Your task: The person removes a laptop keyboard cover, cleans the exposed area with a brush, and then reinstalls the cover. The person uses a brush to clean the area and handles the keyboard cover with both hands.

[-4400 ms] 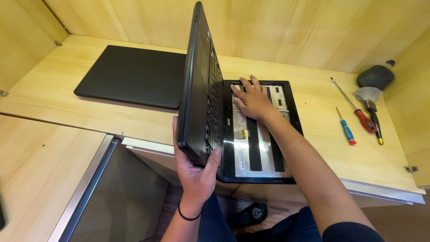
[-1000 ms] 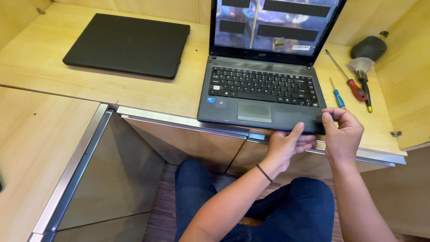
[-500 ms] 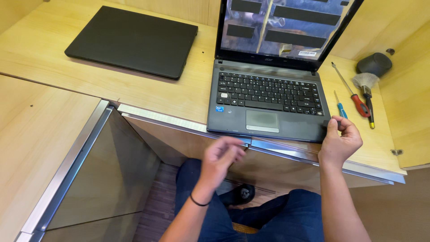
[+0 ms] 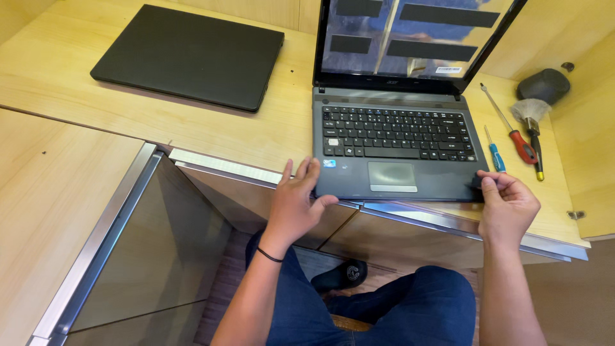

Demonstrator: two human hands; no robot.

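An open grey laptop [image 4: 397, 138] stands on the wooden desk [image 4: 269, 128], its lid upright with dark strips on the screen. My left hand [image 4: 296, 202] rests with spread fingers against the laptop's front left corner. My right hand [image 4: 507, 206] pinches the front right corner of the laptop's base between thumb and fingers.
A second, closed black laptop [image 4: 189, 54] lies at the back left. To the right of the open laptop lie a small blue screwdriver [image 4: 494, 154], a red-handled screwdriver [image 4: 516, 138], a brush [image 4: 532, 125] and a dark rounded object [image 4: 543, 84]. A glass-fronted cabinet [image 4: 147, 256] stands below left.
The laptop went from standing on edge to flat on the desk, opened. Over the last second my left hand moved from the right corner to the left corner; my right stayed at the right.
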